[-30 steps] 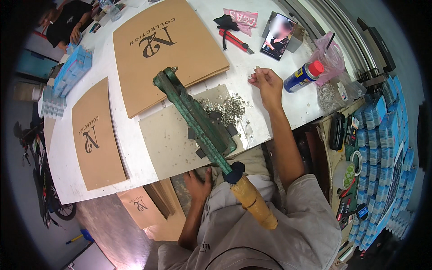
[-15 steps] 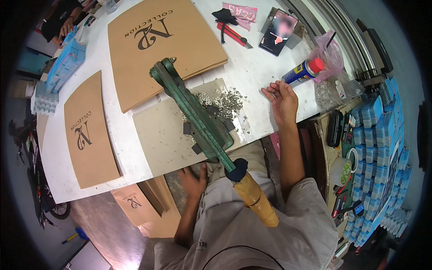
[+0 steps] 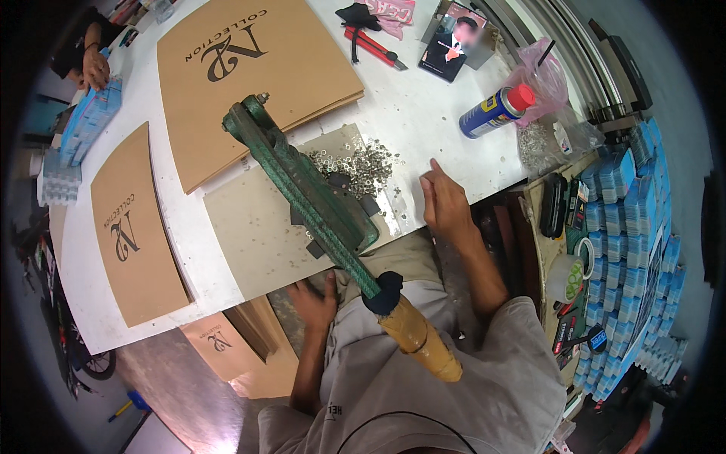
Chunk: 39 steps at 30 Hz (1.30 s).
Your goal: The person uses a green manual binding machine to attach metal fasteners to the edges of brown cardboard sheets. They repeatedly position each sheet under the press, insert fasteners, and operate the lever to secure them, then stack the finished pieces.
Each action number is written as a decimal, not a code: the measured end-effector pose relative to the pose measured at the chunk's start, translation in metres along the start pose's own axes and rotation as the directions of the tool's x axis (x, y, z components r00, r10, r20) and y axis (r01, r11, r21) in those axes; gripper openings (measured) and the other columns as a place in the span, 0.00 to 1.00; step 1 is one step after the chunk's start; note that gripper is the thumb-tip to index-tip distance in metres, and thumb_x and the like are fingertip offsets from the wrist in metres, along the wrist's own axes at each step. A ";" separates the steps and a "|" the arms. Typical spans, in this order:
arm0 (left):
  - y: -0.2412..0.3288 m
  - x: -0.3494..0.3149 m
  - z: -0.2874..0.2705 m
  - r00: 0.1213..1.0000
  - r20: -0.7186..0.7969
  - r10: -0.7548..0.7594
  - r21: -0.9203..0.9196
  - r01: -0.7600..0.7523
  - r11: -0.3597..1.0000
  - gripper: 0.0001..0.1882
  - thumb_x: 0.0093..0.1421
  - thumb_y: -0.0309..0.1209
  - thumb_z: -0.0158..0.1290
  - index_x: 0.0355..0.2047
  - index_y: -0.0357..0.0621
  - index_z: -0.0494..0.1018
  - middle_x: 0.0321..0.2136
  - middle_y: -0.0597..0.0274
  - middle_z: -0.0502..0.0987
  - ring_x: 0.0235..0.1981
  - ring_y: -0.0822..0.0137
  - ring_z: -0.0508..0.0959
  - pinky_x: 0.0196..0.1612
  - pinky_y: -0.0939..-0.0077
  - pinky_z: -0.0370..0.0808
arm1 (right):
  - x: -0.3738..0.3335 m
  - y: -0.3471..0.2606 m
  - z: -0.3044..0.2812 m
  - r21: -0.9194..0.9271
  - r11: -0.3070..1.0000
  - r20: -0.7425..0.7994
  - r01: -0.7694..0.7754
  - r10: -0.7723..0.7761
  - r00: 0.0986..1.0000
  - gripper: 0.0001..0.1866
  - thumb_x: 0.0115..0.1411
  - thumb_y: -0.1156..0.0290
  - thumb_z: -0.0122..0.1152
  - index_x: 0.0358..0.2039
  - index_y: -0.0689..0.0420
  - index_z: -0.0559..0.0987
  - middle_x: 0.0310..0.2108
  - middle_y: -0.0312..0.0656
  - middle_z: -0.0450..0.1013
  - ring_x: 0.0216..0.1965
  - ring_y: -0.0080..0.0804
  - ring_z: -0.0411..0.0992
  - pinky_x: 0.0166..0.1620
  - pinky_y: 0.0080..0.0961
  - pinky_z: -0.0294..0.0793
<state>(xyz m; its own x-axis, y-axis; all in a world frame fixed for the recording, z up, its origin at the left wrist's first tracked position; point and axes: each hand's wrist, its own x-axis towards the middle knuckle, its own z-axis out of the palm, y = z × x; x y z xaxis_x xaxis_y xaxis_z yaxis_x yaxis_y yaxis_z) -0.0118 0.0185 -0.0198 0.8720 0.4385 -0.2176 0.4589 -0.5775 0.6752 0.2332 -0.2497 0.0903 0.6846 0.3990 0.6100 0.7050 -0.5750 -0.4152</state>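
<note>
My right hand (image 3: 449,204) half-curls over the table's (image 3: 416,129) near edge, open surface toward the metal eyelets (image 3: 370,168); left hand (image 3: 313,305) spreads below.

On your bench (image 3: 416,113), the large brown stack (image 3: 253,82) at far left carries a black monogram with a line of capitals on its far side, upside down to you. The smaller brown sheet (image 3: 142,234) to the left bears the same mark, as does the brown bag (image 3: 231,357) below the near edge. To the right, your blue spray can (image 3: 488,113) shows lettering on a yellow panel. Pale capitals mark the far pink pouch (image 3: 393,17); dark ones, your grey shirt (image 3: 378,378).
</note>
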 end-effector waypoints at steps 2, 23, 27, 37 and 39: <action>0.000 0.000 0.003 1.000 -0.007 -0.020 -0.026 0.020 0.999 0.46 0.60 0.49 0.63 0.67 0.29 0.59 0.64 0.26 0.60 0.66 0.29 0.60 0.69 0.45 0.57 | -0.012 -0.008 -0.007 0.116 0.962 0.046 -0.248 0.244 0.969 0.04 0.69 0.81 0.53 0.42 0.69 0.74 0.27 0.48 0.74 0.25 0.34 0.74 0.47 0.35 0.82; 0.098 0.087 -0.204 0.920 -0.377 0.106 -0.427 -0.274 0.861 0.19 0.70 0.38 0.55 0.48 0.29 0.77 0.45 0.47 0.83 0.51 0.57 0.81 0.59 0.60 0.75 | 0.115 0.023 0.057 0.757 0.385 0.168 -0.528 0.666 0.727 0.11 0.73 0.70 0.56 0.46 0.66 0.76 0.45 0.48 0.78 0.48 0.32 0.78 0.53 0.31 0.78; 0.077 0.232 -0.185 0.940 -0.338 -0.034 -0.815 -0.275 0.510 0.36 0.76 0.51 0.41 0.72 0.34 0.56 0.73 0.46 0.56 0.74 0.57 0.55 0.74 0.58 0.52 | 0.163 0.057 0.121 0.879 0.039 0.308 -0.474 0.712 0.630 0.13 0.76 0.66 0.49 0.48 0.64 0.72 0.48 0.49 0.77 0.51 0.36 0.75 0.59 0.36 0.72; 0.081 0.235 -0.183 0.969 -0.212 0.124 -0.808 -0.246 0.536 0.41 0.75 0.57 0.36 0.73 0.34 0.54 0.71 0.49 0.60 0.74 0.57 0.55 0.74 0.61 0.48 | 0.164 0.043 0.128 0.874 -0.024 0.374 -0.486 0.672 0.639 0.12 0.75 0.65 0.54 0.47 0.62 0.75 0.42 0.41 0.76 0.43 0.28 0.72 0.50 0.28 0.71; 0.074 0.228 -0.178 0.963 -0.256 0.084 -0.793 -0.259 0.552 0.40 0.75 0.59 0.34 0.73 0.37 0.57 0.70 0.51 0.62 0.73 0.58 0.57 0.74 0.61 0.49 | 0.162 0.041 0.128 0.856 0.009 0.389 -0.516 0.647 0.656 0.12 0.75 0.67 0.53 0.49 0.63 0.74 0.44 0.42 0.75 0.45 0.28 0.72 0.52 0.28 0.71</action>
<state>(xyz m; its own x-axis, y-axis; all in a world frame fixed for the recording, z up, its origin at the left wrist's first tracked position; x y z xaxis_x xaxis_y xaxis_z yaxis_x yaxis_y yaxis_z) 0.1907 0.1981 0.1057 0.8347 0.5500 0.0273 -0.1074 0.1139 0.9877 0.3966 -0.1168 0.0858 0.9771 0.1679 -0.1309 -0.1890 0.4008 -0.8965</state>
